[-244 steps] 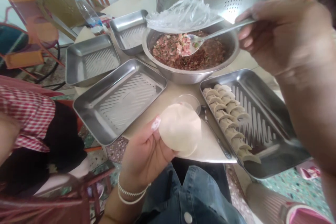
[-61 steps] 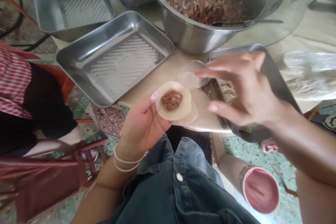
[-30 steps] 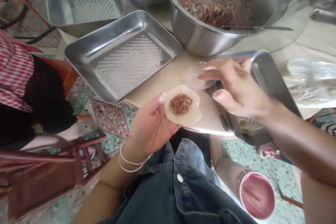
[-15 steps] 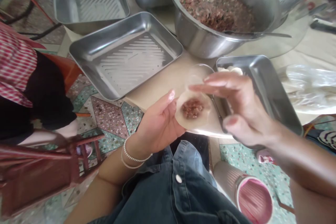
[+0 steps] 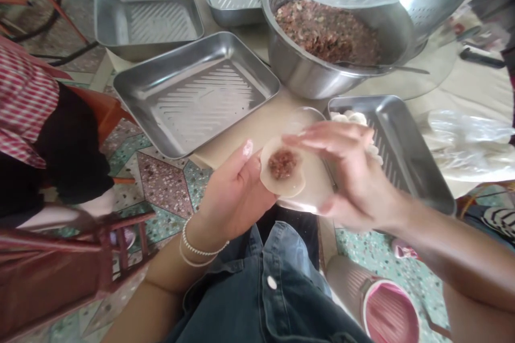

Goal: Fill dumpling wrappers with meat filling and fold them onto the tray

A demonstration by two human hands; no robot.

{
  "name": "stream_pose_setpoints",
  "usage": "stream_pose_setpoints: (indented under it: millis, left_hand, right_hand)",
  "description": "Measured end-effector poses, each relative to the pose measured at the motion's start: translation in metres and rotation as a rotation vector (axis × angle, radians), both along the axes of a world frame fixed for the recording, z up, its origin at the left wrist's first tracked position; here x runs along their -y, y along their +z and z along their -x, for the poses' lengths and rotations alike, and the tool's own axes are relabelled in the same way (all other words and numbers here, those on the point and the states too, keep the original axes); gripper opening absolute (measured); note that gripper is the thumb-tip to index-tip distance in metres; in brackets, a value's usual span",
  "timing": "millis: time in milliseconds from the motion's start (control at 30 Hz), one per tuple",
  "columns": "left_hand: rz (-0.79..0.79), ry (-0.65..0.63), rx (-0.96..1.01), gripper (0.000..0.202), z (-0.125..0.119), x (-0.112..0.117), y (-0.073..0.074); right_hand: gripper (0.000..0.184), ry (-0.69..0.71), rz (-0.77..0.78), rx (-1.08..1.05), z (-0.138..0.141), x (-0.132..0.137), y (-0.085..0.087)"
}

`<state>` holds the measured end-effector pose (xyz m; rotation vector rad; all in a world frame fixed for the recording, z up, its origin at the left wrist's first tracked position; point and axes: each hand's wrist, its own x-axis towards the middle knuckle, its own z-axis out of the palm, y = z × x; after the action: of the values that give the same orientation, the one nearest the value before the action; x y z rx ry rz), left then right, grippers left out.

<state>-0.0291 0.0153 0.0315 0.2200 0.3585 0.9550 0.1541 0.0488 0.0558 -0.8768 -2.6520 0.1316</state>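
Observation:
A round dumpling wrapper (image 5: 295,185) with a lump of minced filling (image 5: 282,164) at its middle rests on the fingers of my left hand (image 5: 237,193), whose thumb points up beside it. My right hand (image 5: 350,171) is at the wrapper's right side, fingers stretched toward its far edge and thumb apart below; it is slightly blurred, and whether the fingertips touch the dough I cannot tell. Beyond both hands lies a clear round dish or lid (image 5: 311,112), partly hidden. To the right, white dough pieces (image 5: 349,117) sit in a small metal tray (image 5: 402,142), partly covered by my right hand.
A large steel bowl (image 5: 309,75) of minced filling, with a utensil handle (image 5: 406,69), stands at the back. Metal trays (image 5: 161,144) are at the left. Plastic-bagged dough (image 5: 470,139) and a black-handled tool (image 5: 483,58) lie right. A pink-lined bin (image 5: 392,311) and another person (image 5: 60,134) are nearby.
My right hand has moved left, in to the wrapper, its fingertips now at the far edge. My left hand and the filled wrapper have shifted slightly left. The view has tilted a little.

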Motion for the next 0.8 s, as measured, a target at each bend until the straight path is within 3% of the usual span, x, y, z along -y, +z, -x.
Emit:
stream_pose_setpoints:
  millis: [133,300,467,600,800]
  left_hand:
    - [-0.031,-0.049,0.05,0.061,-0.006,-0.001,0.003]
    - [0.005,-0.055,0.079,0.062,-0.006,0.0,0.008]
    - [0.018,-0.069,0.07,0.062,-0.006,0.002,0.009]
    - [0.018,-0.062,0.037,0.056,-0.005,0.004,0.009]
    - [0.051,-0.093,0.031,0.049,-0.003,0.007,0.01]
  right_hand:
    - [0.057,0.115,-0.004,-0.089,0.007,0.018,-0.005]
    - [0.048,0.21,-0.116,-0.116,0.001,0.03,-0.013]
    - [0.038,0.207,-0.234,-0.135,-0.011,0.036,-0.013]
    - [0.028,0.204,-0.388,-0.219,-0.023,0.039,-0.023]
    - [0.023,0.186,-0.496,-0.301,-0.032,0.038,-0.037]
